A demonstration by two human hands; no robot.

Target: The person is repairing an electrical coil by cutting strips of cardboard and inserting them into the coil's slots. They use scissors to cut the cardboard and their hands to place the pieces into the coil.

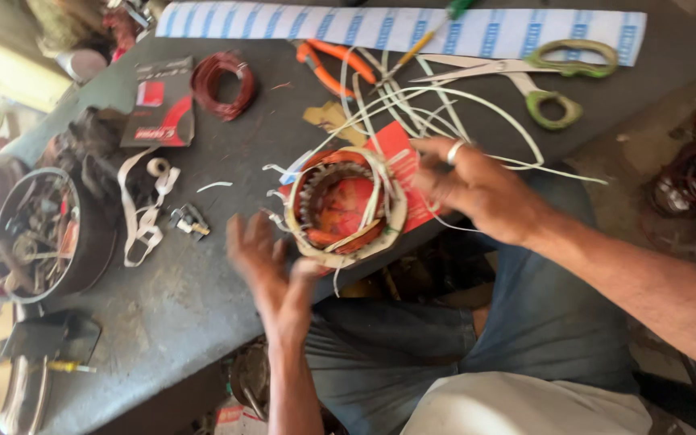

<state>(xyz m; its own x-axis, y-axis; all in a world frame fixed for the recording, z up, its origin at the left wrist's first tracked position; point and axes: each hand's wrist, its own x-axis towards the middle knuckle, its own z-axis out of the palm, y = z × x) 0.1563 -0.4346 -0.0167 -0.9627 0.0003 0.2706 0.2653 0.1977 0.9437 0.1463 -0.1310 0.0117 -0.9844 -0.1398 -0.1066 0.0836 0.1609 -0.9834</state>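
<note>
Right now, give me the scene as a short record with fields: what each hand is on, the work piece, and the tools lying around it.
left hand: open, blurred, at the near-left rim of the stator ring
right hand: ring on one finger, fingers at the ring's right side among the white strips
stator ring: round, copper windings inside, resting at the edge of the grey table
scissors: green handles, far right
pliers: orange handles, far centre
wire coil: red, far left
metal bowl: left, holds small parts
</note>
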